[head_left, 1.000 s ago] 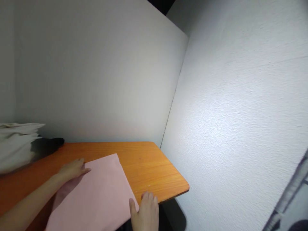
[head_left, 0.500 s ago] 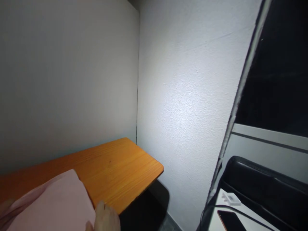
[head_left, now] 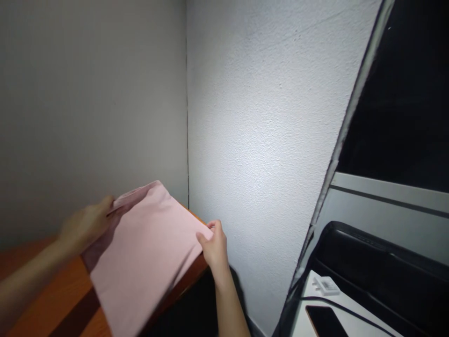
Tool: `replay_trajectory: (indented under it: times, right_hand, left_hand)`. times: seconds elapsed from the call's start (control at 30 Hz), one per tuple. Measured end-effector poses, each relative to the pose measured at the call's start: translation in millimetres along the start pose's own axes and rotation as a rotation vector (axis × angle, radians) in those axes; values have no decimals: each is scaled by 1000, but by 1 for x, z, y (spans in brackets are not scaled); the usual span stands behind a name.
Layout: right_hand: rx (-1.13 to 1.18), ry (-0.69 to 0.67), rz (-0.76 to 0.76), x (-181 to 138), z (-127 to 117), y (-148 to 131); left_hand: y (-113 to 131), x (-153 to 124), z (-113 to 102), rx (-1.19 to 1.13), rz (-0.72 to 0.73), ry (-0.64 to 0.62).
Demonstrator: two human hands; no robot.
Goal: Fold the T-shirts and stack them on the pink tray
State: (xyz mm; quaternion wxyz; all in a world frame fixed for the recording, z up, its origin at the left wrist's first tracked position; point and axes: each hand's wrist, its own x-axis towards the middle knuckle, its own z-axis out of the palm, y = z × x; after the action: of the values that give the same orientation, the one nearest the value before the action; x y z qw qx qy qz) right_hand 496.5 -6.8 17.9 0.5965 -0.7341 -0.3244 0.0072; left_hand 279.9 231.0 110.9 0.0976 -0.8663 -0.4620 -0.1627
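A folded pink cloth is held up above the orange wooden table, near the table's right end. My left hand grips its far left corner, fingers closed on the fabric. My right hand pinches the cloth's right corner beside the white wall. The cloth tilts, its near edge hanging down over the table's front edge.
White walls meet in a corner just behind the cloth. At the lower right a white surface carries a white plug adapter, a black cable and a dark phone. Behind them stands a black container.
Both hands have lifted the pink cloth off the table and carried it to the right, toward the wall corner. The view has swung right, and the white stack at the left is out of sight.
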Motion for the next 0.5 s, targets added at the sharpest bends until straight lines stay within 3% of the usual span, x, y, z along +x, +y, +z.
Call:
replay_trajectory:
  times: [0.07, 0.17, 0.23, 0.33, 0.4, 0.5]
  right_hand:
    - [-148, 26, 70, 10, -5, 28]
    - [-339, 16, 112, 14, -7, 63]
    - [-370, 10, 91, 14, -5, 78]
    - [-355, 21, 56, 15, -1, 88]
    - [-347, 38, 43, 17, 0, 92]
    - [-356, 82, 18, 20, -2, 94]
  left_hand:
    - [35, 10, 17, 35, 99, 34]
    - [79, 1, 57, 14, 186, 48]
    - [101, -19, 86, -34, 209, -66]
    - [122, -56, 119, -158, 172, -351]
    - [129, -76, 128, -188, 149, -422]
    - [138, -92, 127, -200, 150, -384]
